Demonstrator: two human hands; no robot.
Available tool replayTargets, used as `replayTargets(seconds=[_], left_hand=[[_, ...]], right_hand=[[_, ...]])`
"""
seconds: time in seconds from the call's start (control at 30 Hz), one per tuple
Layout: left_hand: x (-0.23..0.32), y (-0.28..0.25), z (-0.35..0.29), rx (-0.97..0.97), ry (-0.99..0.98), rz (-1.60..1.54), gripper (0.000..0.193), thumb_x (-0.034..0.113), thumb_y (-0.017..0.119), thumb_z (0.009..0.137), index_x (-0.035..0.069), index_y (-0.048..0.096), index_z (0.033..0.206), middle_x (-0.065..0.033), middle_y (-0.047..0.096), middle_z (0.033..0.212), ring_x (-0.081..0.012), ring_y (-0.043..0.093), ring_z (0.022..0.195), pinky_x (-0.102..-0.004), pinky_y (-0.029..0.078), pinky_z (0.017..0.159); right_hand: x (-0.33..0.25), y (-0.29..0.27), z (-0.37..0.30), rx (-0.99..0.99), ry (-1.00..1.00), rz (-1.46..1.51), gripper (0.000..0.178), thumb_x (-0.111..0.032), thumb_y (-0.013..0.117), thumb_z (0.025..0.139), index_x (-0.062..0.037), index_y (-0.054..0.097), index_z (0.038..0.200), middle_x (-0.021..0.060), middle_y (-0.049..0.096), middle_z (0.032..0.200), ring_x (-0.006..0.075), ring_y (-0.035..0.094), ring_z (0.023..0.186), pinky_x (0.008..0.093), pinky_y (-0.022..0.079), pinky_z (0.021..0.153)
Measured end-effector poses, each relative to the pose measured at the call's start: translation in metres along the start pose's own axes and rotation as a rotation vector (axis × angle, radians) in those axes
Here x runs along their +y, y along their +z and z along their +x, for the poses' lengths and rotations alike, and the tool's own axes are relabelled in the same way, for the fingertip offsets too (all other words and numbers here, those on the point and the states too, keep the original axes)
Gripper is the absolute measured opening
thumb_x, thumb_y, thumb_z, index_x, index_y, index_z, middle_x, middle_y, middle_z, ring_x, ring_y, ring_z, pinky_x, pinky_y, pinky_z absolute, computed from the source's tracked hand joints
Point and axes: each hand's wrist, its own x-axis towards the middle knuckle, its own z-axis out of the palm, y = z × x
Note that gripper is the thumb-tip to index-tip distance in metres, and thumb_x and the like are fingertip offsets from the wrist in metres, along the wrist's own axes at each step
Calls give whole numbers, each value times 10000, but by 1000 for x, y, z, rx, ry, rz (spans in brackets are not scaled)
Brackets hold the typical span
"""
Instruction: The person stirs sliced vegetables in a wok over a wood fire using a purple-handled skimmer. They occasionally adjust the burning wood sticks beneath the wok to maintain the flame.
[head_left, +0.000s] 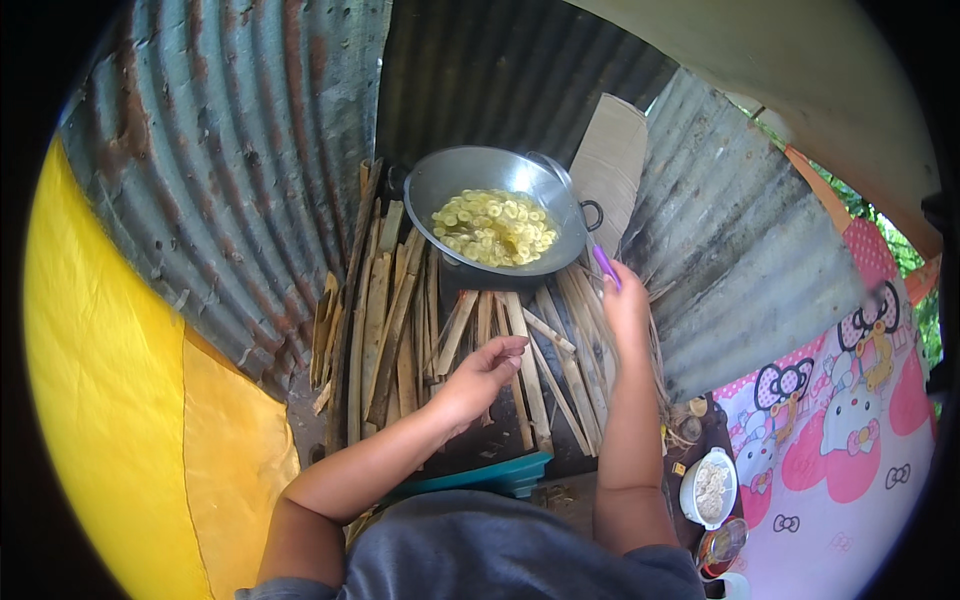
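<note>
A wide metal wok with dark side handles sits over the wood. Many pale yellow round slices, which look like banana, lie in liquid inside it. To the right of the wok, my right hand is closed around the purple handle of a utensil. The utensil's far end is hard to make out near the wok's right side. My left hand hovers over the firewood in front of the wok, fingers loosely bent and slightly apart, with nothing visible in it.
Split firewood sticks surround the wok's base. Corrugated metal sheets wall the left, back and right. Cardboard leans behind. A teal tray is near my body; at right stand a white bowl of pale contents and a jar.
</note>
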Motion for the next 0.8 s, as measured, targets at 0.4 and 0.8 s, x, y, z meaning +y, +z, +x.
replayTargets(seconds=[0.4,0.8], left_hand=[[2,-10,-2,26,32,-20,356,125,474,961,28,455,1303,-73,523,1244,-150,486,1089,-285,379,947],[7,-32,-3,136,-14,-67,346,156,494,957,42,483,1284,-20,552,1147,-102,488,1007,-246,389,875]], right_hand=[[4,38,27,-164,-8,100,301,-171,564,871,-28,592,1135,222,640,1020,384,608,953,426,473,838],[-41,-53,-31,-395,-176,-182,354,-119,578,850,-122,582,1203,137,596,1019,339,592,913,397,468,789]])
